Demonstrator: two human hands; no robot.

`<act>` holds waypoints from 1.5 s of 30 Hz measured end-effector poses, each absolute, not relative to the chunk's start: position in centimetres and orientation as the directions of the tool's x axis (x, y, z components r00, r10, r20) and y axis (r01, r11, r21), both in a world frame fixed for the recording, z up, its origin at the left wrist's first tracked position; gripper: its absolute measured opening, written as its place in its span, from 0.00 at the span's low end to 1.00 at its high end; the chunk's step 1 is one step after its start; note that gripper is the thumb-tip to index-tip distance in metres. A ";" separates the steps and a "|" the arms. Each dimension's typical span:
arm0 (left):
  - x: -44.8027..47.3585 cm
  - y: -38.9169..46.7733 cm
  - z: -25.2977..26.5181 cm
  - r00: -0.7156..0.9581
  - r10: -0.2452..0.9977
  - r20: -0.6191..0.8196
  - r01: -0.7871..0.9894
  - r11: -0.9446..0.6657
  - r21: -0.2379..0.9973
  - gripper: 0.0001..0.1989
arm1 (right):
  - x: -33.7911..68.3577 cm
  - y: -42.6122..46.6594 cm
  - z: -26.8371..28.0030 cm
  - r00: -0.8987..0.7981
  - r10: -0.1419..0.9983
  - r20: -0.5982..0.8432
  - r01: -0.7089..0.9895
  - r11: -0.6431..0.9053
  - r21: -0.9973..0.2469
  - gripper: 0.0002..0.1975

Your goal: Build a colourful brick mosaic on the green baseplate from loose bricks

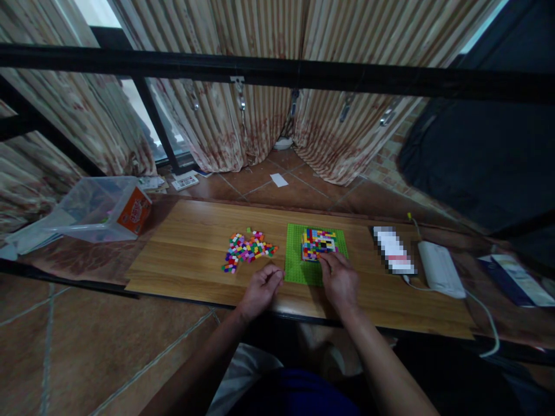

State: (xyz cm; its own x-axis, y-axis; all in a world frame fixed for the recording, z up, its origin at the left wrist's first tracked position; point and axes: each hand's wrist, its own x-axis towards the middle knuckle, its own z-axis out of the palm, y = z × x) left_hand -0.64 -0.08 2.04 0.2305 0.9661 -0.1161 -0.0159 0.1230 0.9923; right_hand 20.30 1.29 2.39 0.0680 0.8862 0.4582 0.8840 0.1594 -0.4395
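Observation:
A square green baseplate (297,268) lies on the wooden board, carrying a low, multicoloured build of toy bricks (318,238). My right hand (340,280) reaches over the plate's near right part, thumb and fingers pinched at the near edge of the build; whether a brick sits between the fingertips is hidden. Beside the plate's near left corner, my left hand (262,290) is closed, its fingertips pressed together. Anything in them is too small to make out. A spread of loose coloured bricks (247,248) lies left of the plate.
At the left stands a clear plastic bin (104,211) with an orange label. To the right lie a phone (393,249) with a blurred screen, a white power bank (441,270) with a cable, and a blue and white packet (515,280). A black metal bar (269,70) crosses above the table.

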 end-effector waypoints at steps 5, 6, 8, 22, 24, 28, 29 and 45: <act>-0.7 0.0 1.8 0.228 0.969 -0.100 0.009 0.100 0.995 0.15 | 20.6 1.4 2.0 0.043 0.887 0.459 0.905 0.160 -0.394 0.17; -0.7 0.0 1.7 0.226 0.969 -0.099 0.013 0.099 0.995 0.15 | 20.6 1.5 1.9 0.039 0.886 0.462 0.904 0.166 -0.393 0.17; -0.7 0.0 1.6 0.224 0.970 -0.098 0.017 0.096 0.995 0.15 | 20.7 1.6 1.8 0.032 0.882 0.471 0.899 0.181 -0.400 0.17; -0.8 -0.2 1.2 0.240 0.968 -0.078 0.032 0.073 0.997 0.13 | 20.3 1.6 0.7 0.054 0.843 0.535 0.869 0.225 -0.442 0.16; -0.8 -0.2 1.2 0.234 0.969 -0.078 0.053 0.067 0.996 0.13 | 20.3 1.5 0.5 0.048 0.838 0.543 0.874 0.227 -0.429 0.16; -0.8 -0.2 1.4 0.235 0.969 -0.080 0.061 0.067 0.996 0.13 | 20.3 1.4 0.1 0.039 0.830 0.556 0.876 0.239 -0.419 0.17; -0.8 -0.2 1.5 0.233 0.969 -0.084 0.058 0.072 0.996 0.13 | 20.3 1.4 0.0 0.040 0.828 0.559 0.876 0.240 -0.418 0.17; -1.5 0.2 1.8 0.297 0.905 -0.305 -0.647 0.425 0.632 0.19 | 18.9 -0.6 1.9 0.202 0.842 0.500 0.717 0.220 -0.661 0.15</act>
